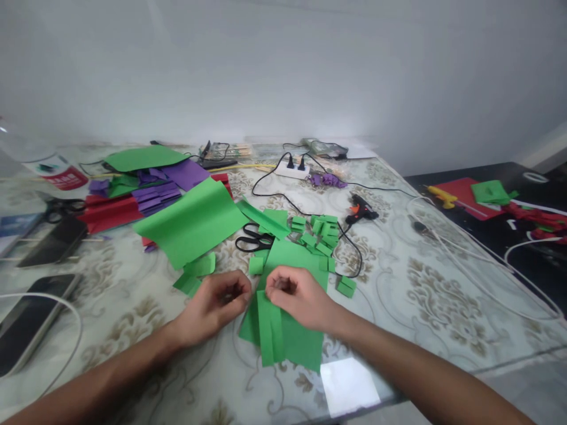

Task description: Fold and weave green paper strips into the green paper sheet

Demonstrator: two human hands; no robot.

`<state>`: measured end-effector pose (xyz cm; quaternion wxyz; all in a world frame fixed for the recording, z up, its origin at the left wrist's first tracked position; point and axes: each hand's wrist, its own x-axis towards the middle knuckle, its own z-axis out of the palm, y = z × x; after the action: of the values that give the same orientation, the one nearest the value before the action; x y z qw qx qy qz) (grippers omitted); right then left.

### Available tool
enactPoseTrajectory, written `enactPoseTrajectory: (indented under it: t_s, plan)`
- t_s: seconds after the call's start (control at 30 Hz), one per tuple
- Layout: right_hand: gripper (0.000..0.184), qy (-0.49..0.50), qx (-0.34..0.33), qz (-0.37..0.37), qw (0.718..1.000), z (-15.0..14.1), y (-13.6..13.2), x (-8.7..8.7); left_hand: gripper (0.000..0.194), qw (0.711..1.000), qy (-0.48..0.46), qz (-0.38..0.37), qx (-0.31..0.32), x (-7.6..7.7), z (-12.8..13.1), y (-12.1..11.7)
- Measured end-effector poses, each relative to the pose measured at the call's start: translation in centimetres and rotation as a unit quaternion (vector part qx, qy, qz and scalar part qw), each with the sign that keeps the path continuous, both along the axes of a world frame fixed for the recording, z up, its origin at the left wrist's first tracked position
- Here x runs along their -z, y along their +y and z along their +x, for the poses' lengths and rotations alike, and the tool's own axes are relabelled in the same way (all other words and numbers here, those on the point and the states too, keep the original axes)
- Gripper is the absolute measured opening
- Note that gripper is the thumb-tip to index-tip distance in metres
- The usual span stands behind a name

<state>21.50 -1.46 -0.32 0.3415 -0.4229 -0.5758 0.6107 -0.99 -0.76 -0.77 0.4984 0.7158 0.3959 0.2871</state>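
Long folded green paper strip [271, 339]: lying lengthwise on a flat green paper sheet [303, 349], over the cream patterned tabletop [190, 389].
Right hand [303, 295]: pinching the strip's far end between thumb and fingers.
Left hand [217, 306]: curled just left of the strip, thumb near fingertips; cannot tell whether they hold anything.
Black-handled scissors [262, 239]: beyond the hands, near small folded green paper pieces [325, 227].
Black glue gun [363, 209]: farther right.
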Motion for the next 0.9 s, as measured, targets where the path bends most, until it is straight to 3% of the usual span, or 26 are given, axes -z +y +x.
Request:
enactPoseTrajectory:
  t_s: [0.13, 0.37, 0.6, 0.9]
  plan:
    - [0.008, 0.008, 0.001, -0.01, 1.0, -0.19, -0.19, 0.14, 0.028, 1.0, -0.019, 0.002, -0.011, -0.13, 0.05, -0.09]
    - [0.007, 0.016, -0.013, -0.018, 1.0, -0.88, -0.81, 0.82, 0.025, 0.999, 0.002, 0.006, 0.033, 0.41, 0.21, -0.61]
    - [0.009, 0.029, -0.002, -0.056, 0.998, -0.46, -0.14, 0.78, 0.027, 1.0, -0.004, 0.025, 0.003, 0.36, -0.05, -0.27]
    - [0.008, 0.025, -0.01, -0.056, 0.998, -0.62, -0.43, 0.82, 0.028, 1.0, 0.002, 0.018, 0.018, 0.27, 0.2, -0.56]
